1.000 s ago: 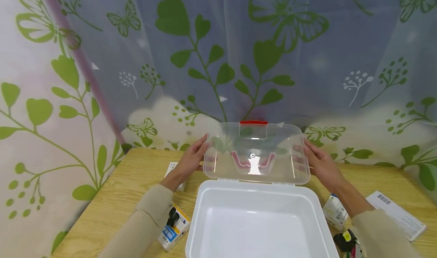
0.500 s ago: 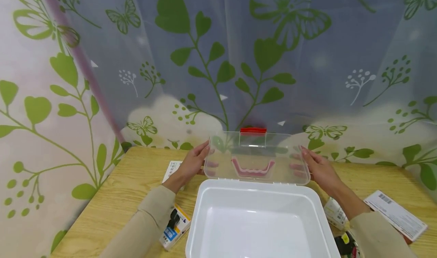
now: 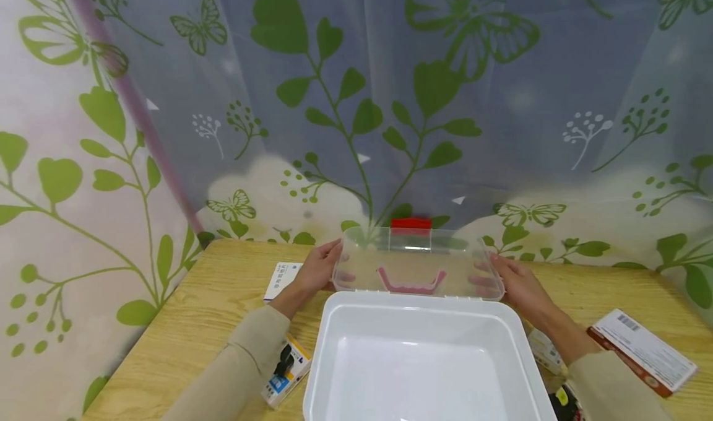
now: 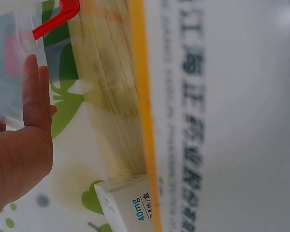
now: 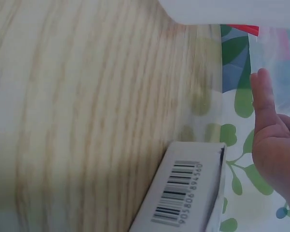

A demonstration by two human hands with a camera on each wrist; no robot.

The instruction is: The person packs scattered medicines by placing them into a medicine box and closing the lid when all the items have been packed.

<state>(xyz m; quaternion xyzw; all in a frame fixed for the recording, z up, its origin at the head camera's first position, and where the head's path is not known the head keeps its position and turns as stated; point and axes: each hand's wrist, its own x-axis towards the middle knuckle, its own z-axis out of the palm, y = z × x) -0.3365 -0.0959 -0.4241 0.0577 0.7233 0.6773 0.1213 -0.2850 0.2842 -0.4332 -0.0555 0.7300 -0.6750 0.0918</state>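
Observation:
A clear plastic lid with a red latch and a pink handle is hinged to the back of a white plastic box, tilted back behind it. My left hand grips the lid's left edge, thumb at the rim, fingers seen through the plastic. On the right edge my right hand holds it the same way. The left wrist view has the left hand with long fingers beside the lid; the right wrist view has the right hand against the lid.
On the wooden table, a white carton lies behind the left wrist and an orange-edged carton beside the box. Right of the box are a white carton and a flat barcoded carton. A patterned curtain hangs behind.
The lid has tipped farther back and down, away from the box, its red latch sinking in view. Both hands have followed it down, keeping hold of its side edges.

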